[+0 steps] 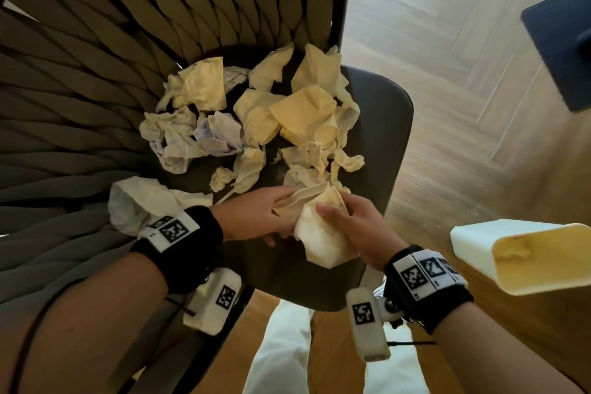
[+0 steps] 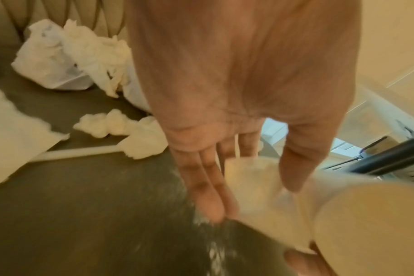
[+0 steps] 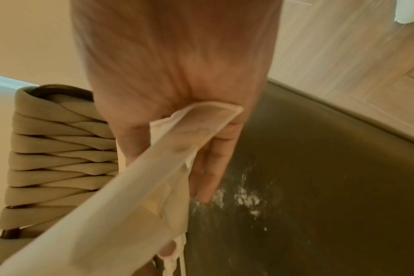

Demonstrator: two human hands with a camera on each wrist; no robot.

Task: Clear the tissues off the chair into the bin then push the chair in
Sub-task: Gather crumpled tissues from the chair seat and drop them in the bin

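From the head view, crumpled tissues (image 1: 243, 118) lie scattered over the dark seat of the chair (image 1: 383, 138), up against its woven back. At the seat's near edge, the left hand (image 1: 256, 218) and right hand (image 1: 348, 227) meet on one large tissue (image 1: 319, 234), each grip pinching it. The bin (image 1: 524, 253) stands on the wooden floor (image 1: 447, 74) just right of the chair, its mouth tilted toward the camera.

In the left wrist view, the left hand's fingers (image 2: 206, 190) and thumb close on the tissue above the seat.

In the right wrist view, the right hand's fingers (image 3: 210, 168) curl round the tissue; white crumbs (image 3: 246, 199) dust the seat.
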